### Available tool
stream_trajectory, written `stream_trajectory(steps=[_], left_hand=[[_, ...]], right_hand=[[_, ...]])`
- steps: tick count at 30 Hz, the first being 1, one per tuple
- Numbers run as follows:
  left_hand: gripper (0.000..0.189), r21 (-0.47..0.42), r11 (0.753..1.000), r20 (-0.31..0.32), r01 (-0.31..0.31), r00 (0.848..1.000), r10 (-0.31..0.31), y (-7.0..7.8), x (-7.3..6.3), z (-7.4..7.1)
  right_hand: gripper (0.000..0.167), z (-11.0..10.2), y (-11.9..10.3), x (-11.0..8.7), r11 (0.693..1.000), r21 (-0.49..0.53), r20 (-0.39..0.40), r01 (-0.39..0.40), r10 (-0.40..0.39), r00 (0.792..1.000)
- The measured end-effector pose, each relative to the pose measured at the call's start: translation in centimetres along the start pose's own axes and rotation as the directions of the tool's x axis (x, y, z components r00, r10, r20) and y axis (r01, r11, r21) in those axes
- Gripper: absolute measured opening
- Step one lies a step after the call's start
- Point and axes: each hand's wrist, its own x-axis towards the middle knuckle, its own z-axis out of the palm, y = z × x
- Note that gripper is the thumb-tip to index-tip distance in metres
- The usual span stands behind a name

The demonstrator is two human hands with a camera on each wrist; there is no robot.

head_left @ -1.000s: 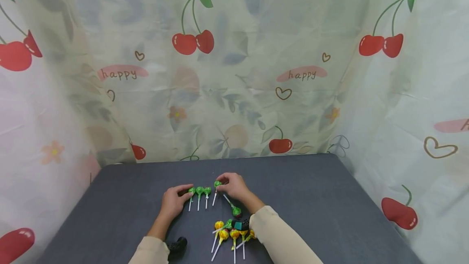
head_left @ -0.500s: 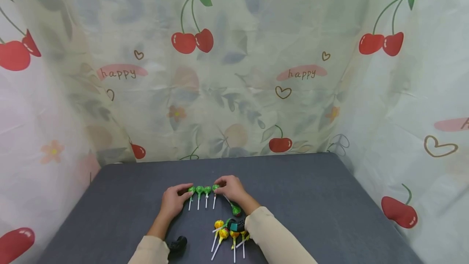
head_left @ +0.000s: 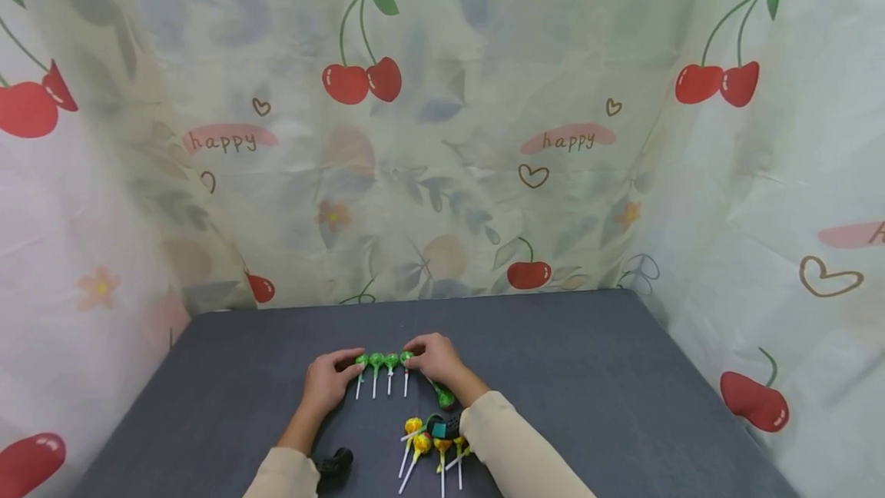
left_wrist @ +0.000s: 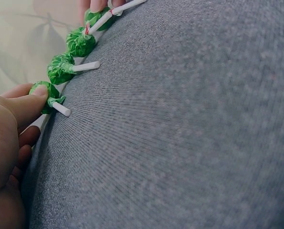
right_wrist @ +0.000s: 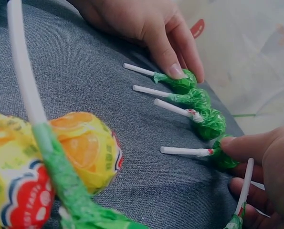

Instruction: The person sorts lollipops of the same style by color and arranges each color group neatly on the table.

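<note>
Four-in-line aside, several green-wrapped lollipops (head_left: 376,360) lie side by side on the dark grey table, white sticks toward me. My left hand (head_left: 326,381) pinches the head of the leftmost green lollipop (right_wrist: 185,85) between thumb and fingers. At the row's other end, my right hand (head_left: 440,360) pinches the head of the rightmost green lollipop (right_wrist: 221,156). Two more green lollipops (left_wrist: 60,69) sit between the hands, untouched. Another green lollipop (head_left: 444,396) lies below my right hand, partly hidden by the wrist.
Nearer me, several yellow lollipops (head_left: 421,444) lie in a loose pile with a green lollipop (right_wrist: 68,179) across them. My right sleeve (head_left: 515,436) covers part of the pile. Patterned curtains (head_left: 442,137) surround the grey table (head_left: 553,352) at the back and sides.
My right hand has moved slightly toward me and left, bringing its green lollipop down level with the row and straightening its stick. The left hand stays put.
</note>
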Motion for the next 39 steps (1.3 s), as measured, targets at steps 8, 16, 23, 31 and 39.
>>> stream_trajectory(steps=[8, 16, 23, 31, 39], left_hand=[[0.030, 0.007, 1.000, 0.001, -0.003, 1.000, 0.003, 0.10, -0.11, 0.10], [0.030, 0.008, 1.000, 0.004, 0.004, 1.000, -0.004, 0.02, -0.05, 0.07], [0.030, -0.001, 1.000, 0.002, 0.013, 1.000, -0.013, 0.00, 0.04, 0.17], [0.030, 0.007, 1.000, 0.005, 0.017, 1.000, -0.017, 0.12, 0.02, 0.10], [0.030, 0.007, 1.000, 0.001, 0.008, 1.000, -0.008, 0.19, -0.06, 0.02]], right_hand=[[0.024, -0.06, 0.05, -0.12, 1.000, 0.018, 0.010, 0.002, -0.002, 1.000], [0.023, -0.07, -0.15, -0.06, 1.000, 0.021, 0.005, 0.002, -0.002, 1.000], [0.021, -0.25, -0.09, 0.05, 1.000, 0.008, 0.006, 0.018, -0.018, 1.000], [0.021, -0.34, -0.08, 0.02, 1.000, 0.003, 0.019, 0.010, -0.011, 1.000], [0.024, -0.44, 0.04, 0.08, 0.999, 0.003, 0.003, 0.048, -0.048, 0.999]])
